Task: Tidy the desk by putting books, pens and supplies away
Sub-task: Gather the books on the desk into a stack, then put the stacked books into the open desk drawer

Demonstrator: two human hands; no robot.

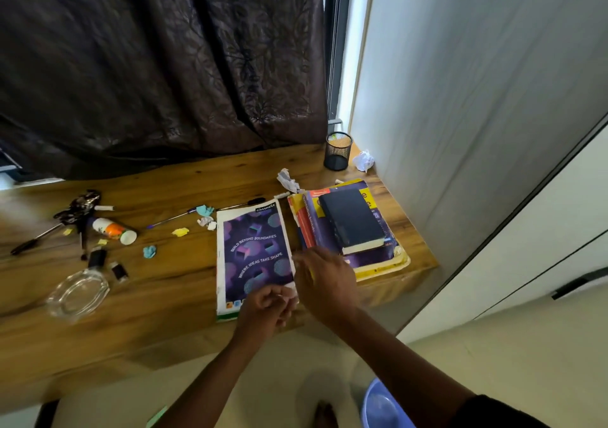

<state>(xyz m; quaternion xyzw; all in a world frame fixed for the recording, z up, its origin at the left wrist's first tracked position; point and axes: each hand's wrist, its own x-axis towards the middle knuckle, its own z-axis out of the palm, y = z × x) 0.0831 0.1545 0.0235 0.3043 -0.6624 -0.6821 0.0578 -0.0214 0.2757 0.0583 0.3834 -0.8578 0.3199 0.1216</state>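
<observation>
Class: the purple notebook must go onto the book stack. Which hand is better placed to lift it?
Probably the left hand: it already pinches the purple notebook at its near corner. The right hand is open beside the book stack.

Wooden desk point(184, 181): purple Classmate notebook point(253, 253), near corner pinched in my left hand point(266, 306); my right hand point(324, 276) spread just beside it, fingers straight; book stack point(355, 230); mesh pen cup point(338, 151); glass ashtray point(77, 292).

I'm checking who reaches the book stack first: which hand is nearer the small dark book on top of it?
Right. The right hand hovers at the stack's near edge, just below the small dark book. The left hand grips the purple notebook's near corner, farther away.
</observation>
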